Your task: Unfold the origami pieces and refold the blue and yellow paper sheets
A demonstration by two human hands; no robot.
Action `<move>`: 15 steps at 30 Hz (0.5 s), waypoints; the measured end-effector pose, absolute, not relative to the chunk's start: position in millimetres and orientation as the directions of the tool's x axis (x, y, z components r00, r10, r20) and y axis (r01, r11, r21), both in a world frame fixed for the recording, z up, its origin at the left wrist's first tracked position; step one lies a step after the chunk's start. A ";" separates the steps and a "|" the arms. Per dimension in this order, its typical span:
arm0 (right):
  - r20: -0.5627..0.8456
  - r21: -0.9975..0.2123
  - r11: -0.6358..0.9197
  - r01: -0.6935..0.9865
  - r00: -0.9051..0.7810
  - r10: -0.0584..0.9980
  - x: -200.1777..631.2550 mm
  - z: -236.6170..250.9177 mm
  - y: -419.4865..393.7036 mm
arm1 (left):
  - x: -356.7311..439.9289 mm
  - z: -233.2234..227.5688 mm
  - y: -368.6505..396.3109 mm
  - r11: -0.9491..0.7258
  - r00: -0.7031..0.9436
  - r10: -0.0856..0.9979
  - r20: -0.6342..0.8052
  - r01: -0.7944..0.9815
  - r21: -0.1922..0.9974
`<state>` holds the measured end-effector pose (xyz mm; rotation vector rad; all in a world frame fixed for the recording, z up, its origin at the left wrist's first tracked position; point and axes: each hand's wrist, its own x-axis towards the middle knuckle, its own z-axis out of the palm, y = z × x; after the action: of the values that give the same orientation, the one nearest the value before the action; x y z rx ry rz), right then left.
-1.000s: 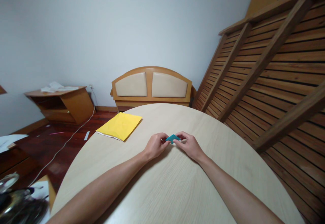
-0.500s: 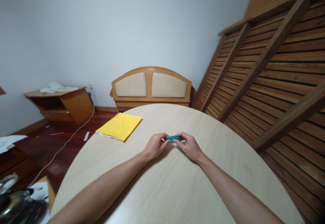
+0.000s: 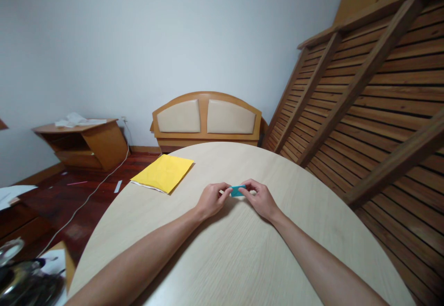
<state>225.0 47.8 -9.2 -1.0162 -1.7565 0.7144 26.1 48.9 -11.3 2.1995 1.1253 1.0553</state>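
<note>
Between my two hands is a small flat teal piece (image 3: 237,191), roughly rectangular, too small to tell its exact kind. My left hand (image 3: 214,199) pinches its left end between thumb and fingers. On the other end, my right hand (image 3: 259,198) grips it the same way, thumb in front and fingers behind. The piece is held just over the middle of the round pale wood-grain table (image 3: 256,255). Left of my hands, a yellow padded envelope (image 3: 164,172) lies flat on the table, its white-edged side facing me.
Beyond the table stands a headboard (image 3: 204,116). A slatted wooden bed frame (image 3: 374,93) leans along the right side. At left are a low cabinet (image 3: 97,148) with papers, a white cable (image 3: 83,202) across the floor, and dark clutter (image 3: 31,278) near the table edge.
The teal piece has turned slightly, from slanted to nearly level, showing more of its front face. My fingers have shifted a little on it; the envelope has stayed put.
</note>
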 end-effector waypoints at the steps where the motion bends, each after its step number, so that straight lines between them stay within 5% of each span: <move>1: 0.439 -0.814 0.483 0.322 -0.203 0.875 225.1 -9.4 47.9 | 26.0 -10.3 48.1 -0.571 0.377 0.820 0.430 0.487 0.662; 15: 0.486 -0.749 0.551 0.369 -0.261 0.834 228.0 -10.3 47.2 | 25.0 -4.0 43.0 -0.641 0.427 0.758 0.493 0.629 0.440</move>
<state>228.0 47.2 -10.3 -0.9850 -1.8530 0.6262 25.0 43.0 -4.0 2.4892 1.2242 1.0094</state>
